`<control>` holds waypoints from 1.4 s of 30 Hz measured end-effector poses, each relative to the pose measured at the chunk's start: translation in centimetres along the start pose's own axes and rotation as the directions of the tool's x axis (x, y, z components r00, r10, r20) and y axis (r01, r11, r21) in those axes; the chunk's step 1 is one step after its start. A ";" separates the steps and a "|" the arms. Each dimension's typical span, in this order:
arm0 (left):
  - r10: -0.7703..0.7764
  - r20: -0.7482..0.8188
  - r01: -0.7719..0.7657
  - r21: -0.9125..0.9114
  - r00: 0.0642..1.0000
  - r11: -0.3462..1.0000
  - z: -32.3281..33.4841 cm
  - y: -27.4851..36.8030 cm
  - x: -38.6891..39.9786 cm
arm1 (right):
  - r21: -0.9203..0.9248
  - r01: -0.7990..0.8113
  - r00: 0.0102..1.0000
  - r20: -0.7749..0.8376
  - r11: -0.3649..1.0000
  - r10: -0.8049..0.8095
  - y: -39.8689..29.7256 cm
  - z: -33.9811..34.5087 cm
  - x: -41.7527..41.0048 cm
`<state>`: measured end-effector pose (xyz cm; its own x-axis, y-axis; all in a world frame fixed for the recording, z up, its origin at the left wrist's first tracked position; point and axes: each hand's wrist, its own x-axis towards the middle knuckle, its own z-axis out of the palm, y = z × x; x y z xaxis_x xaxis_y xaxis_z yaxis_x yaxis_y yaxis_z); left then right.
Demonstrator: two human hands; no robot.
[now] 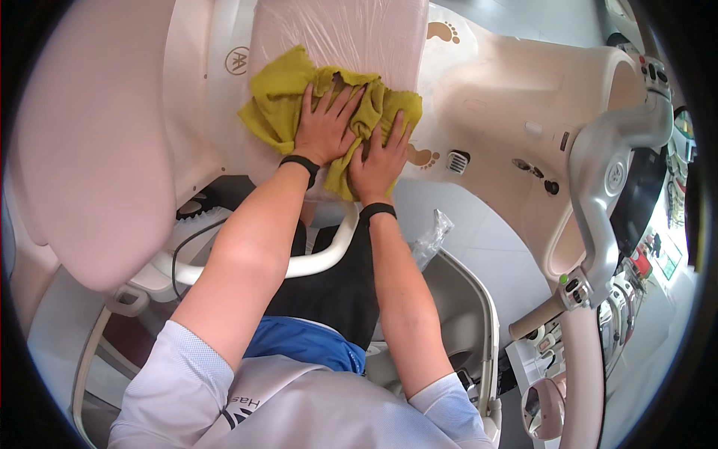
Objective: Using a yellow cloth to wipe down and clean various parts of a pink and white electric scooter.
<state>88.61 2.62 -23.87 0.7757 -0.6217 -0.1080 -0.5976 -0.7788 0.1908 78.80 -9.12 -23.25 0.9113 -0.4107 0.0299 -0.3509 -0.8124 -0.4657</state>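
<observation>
A crumpled olive-yellow cloth [280, 106] lies over a pale pink cushion or panel [359, 33] covered in clear plastic film. Flat on the cloth rests my left hand [328, 126], palm down with spread fingers. Just right of it and slightly nearer my body, my right hand [380, 160] also presses palm down, its fingers apart on the cloth's right part. A black band circles each wrist. The film-covered piece lies across the pale footboard [449, 78] of a scooter-like vehicle, which shows brown footprint marks.
To the left is a large pink seat [101, 140]. A curved white rail [320, 264] passes beneath my forearms. Silver handlebars [594, 151] with a brown grip [535, 319] stand at the right. Clear plastic wrap [433, 238] lies by a grey shell [465, 303]; a round-cornered mirror [543, 408] is lower right.
</observation>
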 end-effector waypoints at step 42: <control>-0.876 0.043 0.757 -0.524 0.481 0.391 -2.5 -6.8 -4.8 | 0.155 0.579 0.676 0.458 0.800 -0.578 -7.6 3.0 7.7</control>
<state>89.48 11.10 -22.22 0.8879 0.3791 -0.2608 0.4601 -0.7313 0.5035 89.17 -4.85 -22.16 0.9174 0.3809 -0.1156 0.2802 -0.8242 -0.4921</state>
